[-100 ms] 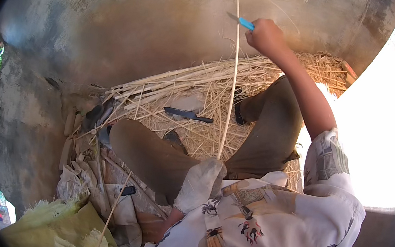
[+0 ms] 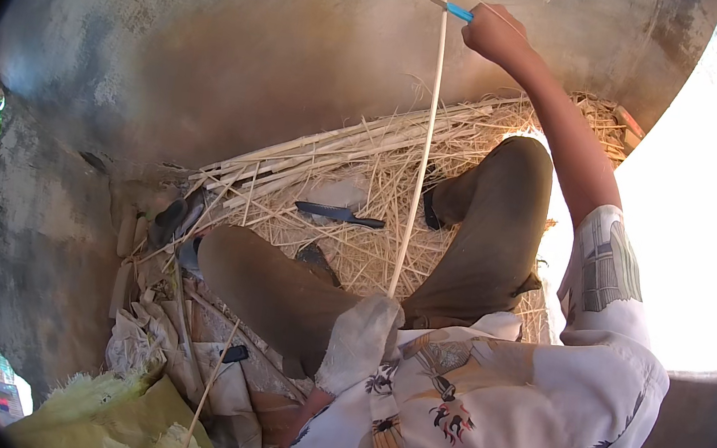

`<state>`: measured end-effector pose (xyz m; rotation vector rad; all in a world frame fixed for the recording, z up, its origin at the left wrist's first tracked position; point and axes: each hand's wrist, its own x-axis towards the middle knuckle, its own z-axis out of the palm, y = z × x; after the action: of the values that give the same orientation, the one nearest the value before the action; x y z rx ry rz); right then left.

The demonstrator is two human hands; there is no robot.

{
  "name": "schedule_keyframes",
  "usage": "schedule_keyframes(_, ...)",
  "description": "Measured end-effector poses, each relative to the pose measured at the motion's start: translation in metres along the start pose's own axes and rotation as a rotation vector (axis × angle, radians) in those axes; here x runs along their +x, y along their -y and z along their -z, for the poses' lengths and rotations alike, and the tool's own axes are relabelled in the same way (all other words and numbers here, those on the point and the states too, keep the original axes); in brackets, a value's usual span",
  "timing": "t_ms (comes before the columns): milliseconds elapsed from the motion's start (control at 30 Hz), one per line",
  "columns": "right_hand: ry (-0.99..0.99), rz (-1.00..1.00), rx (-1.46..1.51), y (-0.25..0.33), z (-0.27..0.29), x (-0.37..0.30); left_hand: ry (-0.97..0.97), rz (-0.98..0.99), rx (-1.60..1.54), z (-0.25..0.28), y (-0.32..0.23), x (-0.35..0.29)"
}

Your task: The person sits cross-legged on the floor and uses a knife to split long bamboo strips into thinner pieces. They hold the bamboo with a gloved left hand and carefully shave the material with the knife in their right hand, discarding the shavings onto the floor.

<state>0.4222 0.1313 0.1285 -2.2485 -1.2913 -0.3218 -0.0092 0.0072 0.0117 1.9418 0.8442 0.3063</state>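
Note:
My right hand [image 2: 495, 33] is raised at the upper right, closed around the blue handle of a small knife [image 2: 459, 11]. Its blade lies across a long pale bamboo strip [image 2: 432, 108] near the strip's upper end. My left hand [image 2: 362, 336] is covered by a whitish cloth or glove, which hides its fingers; it grips the strip at my lap. A thin pale shaving passes over my right hand. Between my legs, a second knife [image 2: 337, 213], black in blade and handle, rests on the shavings.
Pale strips and shavings [image 2: 312, 165] cover the floor before my bent legs, along a stained wall [image 2: 219, 46]. A yellowish sack [image 2: 102, 416] and crumpled cloth [image 2: 143, 341] lie at the lower left, near a small dark object [image 2: 235, 354]. Bright light enters at right.
My right hand has moved up and away along the strip with the blue-handled knife. My left hand stays at my lap, slightly lower in view.

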Motion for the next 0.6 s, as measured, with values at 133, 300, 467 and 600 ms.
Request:
schedule_keyframes(133, 0.114, 0.226, -0.183, 0.014, 0.007, -0.024, -0.074, 0.17, -0.272, -0.012, -0.017, 0.01)
schedule_keyframes(300, 0.527, 0.586, -0.116, 0.051, -0.011, -0.183, -0.032, 0.348, -0.55, -0.005, -0.023, 0.023)
schedule_keyframes(467, 0.413, 0.294, -0.057, 0.042, -0.008, -0.162, -0.049, 0.22, -0.396, -0.015, -0.021, 0.017)
schedule_keyframes(600, 0.372, 0.365, -0.047, 0.056, -0.005, -0.133, -0.198, 0.094, -0.325, -0.018, -0.013, 0.018)
